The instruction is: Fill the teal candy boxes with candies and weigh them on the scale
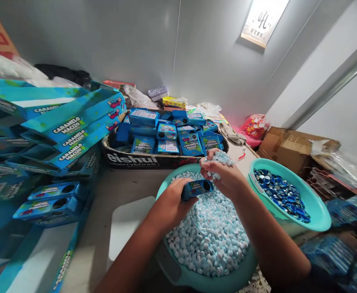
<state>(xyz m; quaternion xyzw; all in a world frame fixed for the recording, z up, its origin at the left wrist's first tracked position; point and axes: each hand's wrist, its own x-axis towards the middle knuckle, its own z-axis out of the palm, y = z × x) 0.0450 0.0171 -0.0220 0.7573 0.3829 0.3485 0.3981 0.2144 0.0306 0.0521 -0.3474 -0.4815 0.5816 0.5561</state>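
Note:
My left hand (174,203) grips a small blue candy box (197,188) with a round hole in its top, held over a teal basin (178,272) heaped with pale blue-white candies (209,236). My right hand (224,173) is cupped round a handful of the same candies (220,159), right beside the box's hole.
A second teal basin (317,219) of dark blue caps sits to the right. A cardboard tray (136,159) of filled blue boxes stands behind. Stacked blue cartons (71,130) and open small boxes (55,199) lie on the left. A white board (126,224) lies near my left arm. Brown cartons (288,146) stand at the right.

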